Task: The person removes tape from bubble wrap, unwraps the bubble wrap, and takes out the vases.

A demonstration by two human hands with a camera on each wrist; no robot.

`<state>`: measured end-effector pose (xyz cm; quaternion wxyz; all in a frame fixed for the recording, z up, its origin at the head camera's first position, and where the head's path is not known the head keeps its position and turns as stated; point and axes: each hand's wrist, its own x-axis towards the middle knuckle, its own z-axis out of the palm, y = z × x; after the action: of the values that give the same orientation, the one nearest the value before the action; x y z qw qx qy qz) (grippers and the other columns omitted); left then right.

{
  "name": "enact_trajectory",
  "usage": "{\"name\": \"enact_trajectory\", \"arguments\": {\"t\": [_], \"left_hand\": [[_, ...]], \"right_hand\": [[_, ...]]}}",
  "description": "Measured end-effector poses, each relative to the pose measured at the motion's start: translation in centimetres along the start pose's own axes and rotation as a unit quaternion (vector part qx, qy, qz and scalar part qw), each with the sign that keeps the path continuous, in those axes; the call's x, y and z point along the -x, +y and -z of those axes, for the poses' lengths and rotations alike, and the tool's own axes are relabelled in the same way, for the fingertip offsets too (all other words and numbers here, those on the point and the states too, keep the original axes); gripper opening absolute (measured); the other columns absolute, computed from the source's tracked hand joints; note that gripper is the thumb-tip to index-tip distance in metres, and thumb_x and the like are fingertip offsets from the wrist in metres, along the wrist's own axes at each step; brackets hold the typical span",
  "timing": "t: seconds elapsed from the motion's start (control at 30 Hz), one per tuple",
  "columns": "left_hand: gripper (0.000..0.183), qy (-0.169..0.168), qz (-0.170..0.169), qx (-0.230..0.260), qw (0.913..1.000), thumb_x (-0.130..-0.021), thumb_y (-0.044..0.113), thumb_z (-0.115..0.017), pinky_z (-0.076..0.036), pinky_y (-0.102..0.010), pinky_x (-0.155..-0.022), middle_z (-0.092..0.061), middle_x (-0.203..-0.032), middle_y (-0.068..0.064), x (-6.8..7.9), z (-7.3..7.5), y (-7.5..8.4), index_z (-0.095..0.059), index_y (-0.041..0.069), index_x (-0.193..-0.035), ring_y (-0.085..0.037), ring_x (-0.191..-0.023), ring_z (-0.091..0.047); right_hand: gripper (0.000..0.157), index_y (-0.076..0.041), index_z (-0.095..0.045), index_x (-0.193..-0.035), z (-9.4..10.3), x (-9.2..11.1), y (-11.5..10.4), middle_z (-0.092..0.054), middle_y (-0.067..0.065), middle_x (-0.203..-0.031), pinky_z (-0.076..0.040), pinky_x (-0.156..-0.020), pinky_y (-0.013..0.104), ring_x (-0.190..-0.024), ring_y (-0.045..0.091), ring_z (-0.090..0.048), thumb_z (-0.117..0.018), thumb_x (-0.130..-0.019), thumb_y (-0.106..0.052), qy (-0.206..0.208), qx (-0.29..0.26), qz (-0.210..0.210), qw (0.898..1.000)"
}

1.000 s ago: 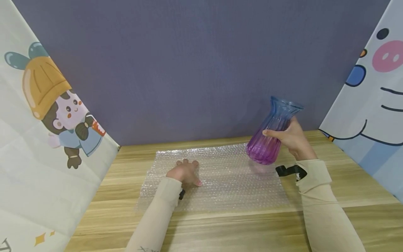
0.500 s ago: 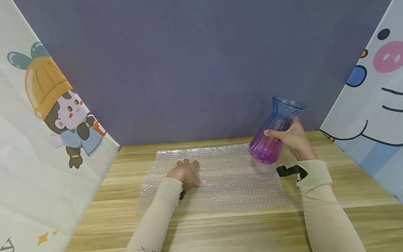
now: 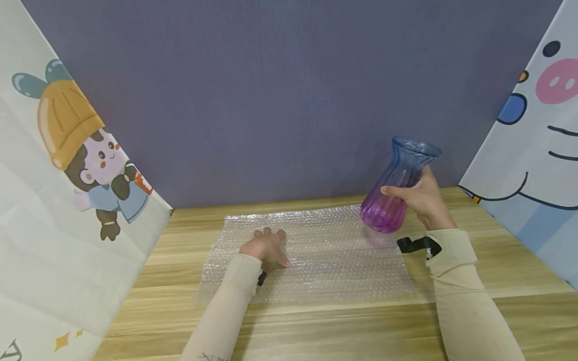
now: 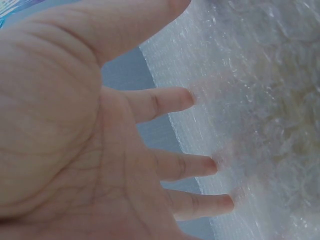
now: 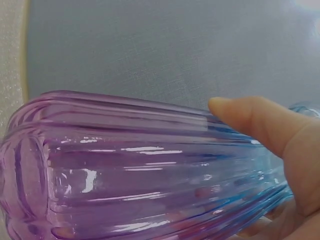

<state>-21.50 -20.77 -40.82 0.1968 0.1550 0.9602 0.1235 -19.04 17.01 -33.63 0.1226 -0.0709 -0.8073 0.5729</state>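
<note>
My right hand (image 3: 422, 198) grips a ribbed glass vase (image 3: 387, 200), blue at its flared mouth and fading to purple at the base. The vase leans, mouth up and to the right, its base over the right end of a clear bubble wrap sheet (image 3: 334, 265). In the right wrist view the thumb lies along one side of the vase (image 5: 125, 165), and fingers show through the glass on the other. With fingers spread, my left hand (image 3: 265, 249) rests on the left part of the sheet. The left wrist view shows its fingertips on the bubble wrap (image 4: 270, 100).
The bubble wrap lies flat on a wood-grain table (image 3: 316, 331). Behind the table rises a grey-blue wall (image 3: 280, 100). Cartoon-printed white panels stand on the left (image 3: 40, 210) and on the right (image 3: 542, 165).
The vase has shifted slightly to the right in the right hand's grip, its mouth tipping a little more toward the camera. The left hand and the bubble wrap stay put.
</note>
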Motion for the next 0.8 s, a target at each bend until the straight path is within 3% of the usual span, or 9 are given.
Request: {"name": "enact_trajectory", "arguments": {"t": [0.37, 0.8], "left_hand": [[0.093, -0.002, -0.001, -0.004, 1.0000, -0.081, 0.044, -0.084, -0.035, -0.082, -0.105, -0.027, -0.162, -0.033, 0.12, 0.05, -0.27, -0.038, 0.017, -0.158, -0.062, -0.148, -0.021], [0.092, -0.003, 0.000, -0.001, 1.0000, -0.081, 0.044, -0.084, -0.033, -0.083, -0.105, -0.025, -0.163, -0.034, 0.06, 0.03, -0.24, -0.039, 0.016, -0.157, -0.062, -0.148, -0.020]], "right_hand": [[0.118, -0.007, -0.005, -0.163, 0.31, -0.23, 0.31, -0.013, 0.022, -0.170, -0.020, -0.127, 0.060, -0.156, 0.044, -0.016, -0.088, -0.080, -0.018, 0.006, 0.015, -0.001, 1.000], [0.113, 0.003, -0.009, -0.160, 0.39, -0.15, 0.39, -0.024, 0.030, -0.164, -0.024, -0.126, 0.060, -0.152, 0.047, -0.024, -0.087, -0.080, -0.015, 0.032, 0.028, -0.003, 0.999]]}}
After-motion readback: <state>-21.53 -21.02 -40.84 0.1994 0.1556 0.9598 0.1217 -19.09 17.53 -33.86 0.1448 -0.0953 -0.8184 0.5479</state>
